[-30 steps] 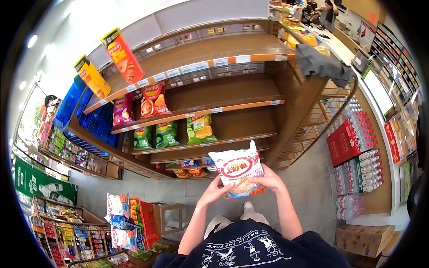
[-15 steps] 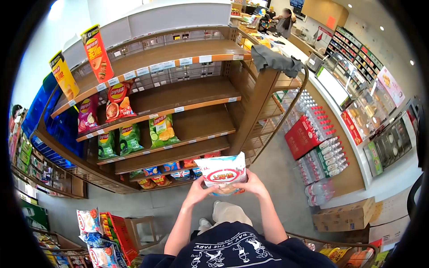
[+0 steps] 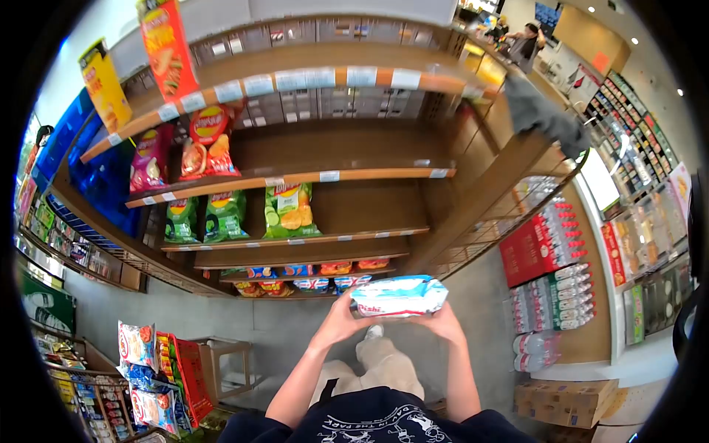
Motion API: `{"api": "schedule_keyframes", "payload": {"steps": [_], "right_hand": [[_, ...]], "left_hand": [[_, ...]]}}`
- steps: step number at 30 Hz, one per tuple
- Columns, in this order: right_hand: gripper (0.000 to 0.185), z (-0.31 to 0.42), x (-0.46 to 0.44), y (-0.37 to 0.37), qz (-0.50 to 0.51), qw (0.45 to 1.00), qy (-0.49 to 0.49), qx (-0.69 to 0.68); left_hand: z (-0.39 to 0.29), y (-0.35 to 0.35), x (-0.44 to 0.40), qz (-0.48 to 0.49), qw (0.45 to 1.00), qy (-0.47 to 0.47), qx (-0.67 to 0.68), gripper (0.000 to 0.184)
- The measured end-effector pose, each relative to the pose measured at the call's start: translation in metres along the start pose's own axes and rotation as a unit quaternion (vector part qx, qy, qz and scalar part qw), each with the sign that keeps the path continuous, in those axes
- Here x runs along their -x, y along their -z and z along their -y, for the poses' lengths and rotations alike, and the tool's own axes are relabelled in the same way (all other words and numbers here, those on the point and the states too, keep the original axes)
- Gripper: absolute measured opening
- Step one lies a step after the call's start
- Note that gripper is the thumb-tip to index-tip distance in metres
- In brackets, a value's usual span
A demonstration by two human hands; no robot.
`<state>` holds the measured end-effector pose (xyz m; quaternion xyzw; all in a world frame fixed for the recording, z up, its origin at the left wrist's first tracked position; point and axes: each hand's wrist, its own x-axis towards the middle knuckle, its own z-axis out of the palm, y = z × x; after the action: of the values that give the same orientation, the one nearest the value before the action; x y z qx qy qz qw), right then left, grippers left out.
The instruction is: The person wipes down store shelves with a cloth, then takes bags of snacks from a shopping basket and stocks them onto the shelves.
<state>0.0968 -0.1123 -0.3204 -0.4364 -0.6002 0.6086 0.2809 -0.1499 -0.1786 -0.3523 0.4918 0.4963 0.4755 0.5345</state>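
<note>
Between my two hands is a white and blue snack bag (image 3: pixel 399 297) with red "Oishi" lettering, seen mostly from its edge. My left hand (image 3: pixel 341 322) grips its left end, fingers closed round it. On the other end, my right hand (image 3: pixel 443 320) is closed in the same way. The bag is in front of my body at the foot of a brown shelf unit (image 3: pixel 354 148). Green Lay's chip bags, one of them a cucumber-pictured chip bag (image 3: pixel 289 210), stand on a shelf beyond it. A red chip bag (image 3: pixel 209 144) and a purple chip bag (image 3: pixel 150 159) are one shelf higher.
An orange chip canister (image 3: pixel 167 48) and a yellow one stand on the top shelf. At lower left, a red crate (image 3: pixel 190 380) and stacked snack bags sit near a stool. Bottled drinks (image 3: pixel 565 295) line the counter at right, above a cardboard box (image 3: pixel 565 402). A person stands behind the counter.
The snack bag has tipped, so its front no longer faces me and its edge shows. Both hands moved slightly right with it. My view has come closer to the shelves.
</note>
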Motion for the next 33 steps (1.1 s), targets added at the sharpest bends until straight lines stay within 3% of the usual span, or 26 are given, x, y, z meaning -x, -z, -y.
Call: {"api": "schedule_keyframes", "payload": {"steps": [1,3,5,7,8,9,11,15,17,22,28,31,32,33], "right_hand": [[0.060,-0.010,-0.007,-0.004,0.003,1.000,-0.010,-0.007],[0.057,-0.037,-0.023,-0.006,-0.047,0.997,0.056,0.002],[0.056,-0.077,-0.032,0.000,-0.054,0.997,0.027,0.044],[0.058,-0.112,-0.045,0.008,-0.048,0.986,0.069,0.145],[0.061,-0.106,-0.050,0.002,-0.054,0.996,0.054,0.038],[0.065,-0.115,-0.065,0.001,-0.012,0.988,0.145,-0.046],[0.060,-0.135,-0.081,0.005,0.002,0.976,0.215,-0.044],[0.059,-0.189,-0.105,0.011,-0.021,0.972,0.232,-0.019],[0.058,-0.215,-0.118,0.009,-0.040,0.967,0.253,-0.008],[0.055,-0.266,-0.147,-0.003,-0.078,0.951,0.297,0.018],[0.052,-0.258,-0.159,-0.001,-0.148,0.911,0.363,0.130],[0.051,-0.233,-0.169,0.005,-0.198,0.868,0.384,0.244],[0.050,-0.225,-0.179,0.005,-0.215,0.849,0.400,0.270],[0.051,-0.200,-0.177,-0.004,-0.170,0.878,0.342,0.288]], "left_hand": [[0.008,0.004,-0.005,-0.001,1.000,0.012,-0.001,0.069],[0.019,0.007,-0.017,-0.058,0.985,-0.076,-0.146,0.070],[0.033,0.012,-0.029,-0.065,0.981,-0.092,-0.157,0.071],[0.049,0.016,-0.042,-0.071,0.966,-0.159,-0.189,0.068],[0.057,0.016,-0.046,-0.064,0.967,-0.157,-0.192,0.068],[0.066,0.016,-0.051,-0.075,0.961,-0.175,-0.198,0.067],[0.086,0.014,-0.063,-0.086,0.955,-0.196,-0.203,0.066],[0.142,0.007,-0.080,-0.110,0.924,-0.286,-0.231,0.064],[0.167,0.008,-0.088,-0.116,0.884,-0.376,-0.251,0.060],[0.220,0.005,-0.083,-0.151,0.849,-0.433,-0.263,0.060],[0.223,0.029,-0.097,-0.163,0.800,-0.502,-0.285,0.058],[0.203,0.054,-0.138,-0.103,0.850,-0.486,-0.175,0.057],[0.198,0.059,-0.147,-0.120,0.841,-0.484,-0.209,0.055],[0.198,0.067,-0.164,-0.149,0.790,-0.507,-0.310,0.051]]}}
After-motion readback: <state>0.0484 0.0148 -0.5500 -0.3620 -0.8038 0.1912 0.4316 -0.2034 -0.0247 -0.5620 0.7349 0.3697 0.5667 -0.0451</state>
